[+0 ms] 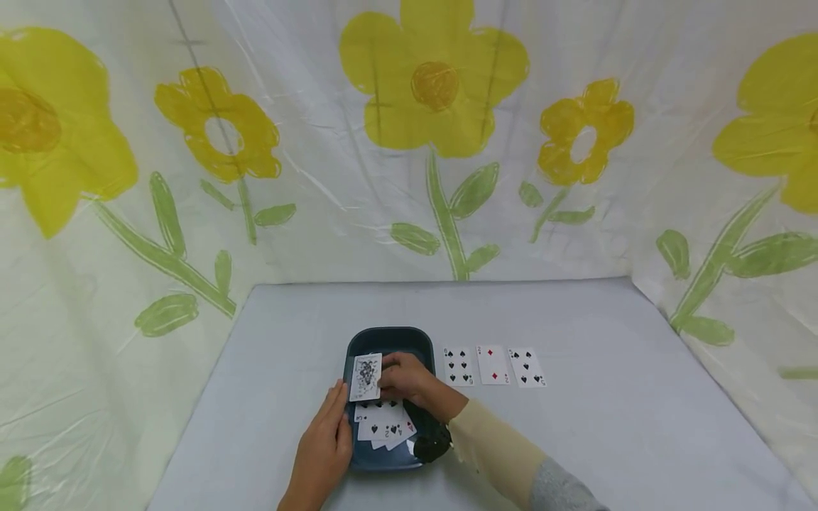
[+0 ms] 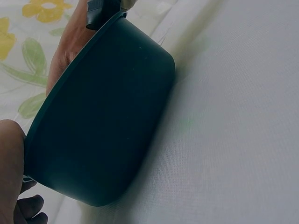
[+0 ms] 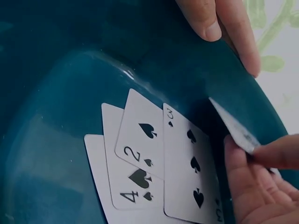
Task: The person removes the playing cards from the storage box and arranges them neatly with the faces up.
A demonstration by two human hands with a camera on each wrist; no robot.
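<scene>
My right hand pinches a black-and-white joker card by its edge, thumb against fingers. The card tilts over the left side of a dark teal basin and appears nearly edge-on in the right wrist view. My left hand rests along the basin's left rim with fingers straight; its fingertips reach over the rim there. Several face-up cards overlap inside the basin: a three of spades on top, a two of spades, a four of spades and another card mostly hidden beneath.
Right of the basin, a six of spades, a two of diamonds and a five of spades lie face up in a row on the white table. A dark wrist camera overlaps the basin's right rim. A flower-printed sheet hangs behind.
</scene>
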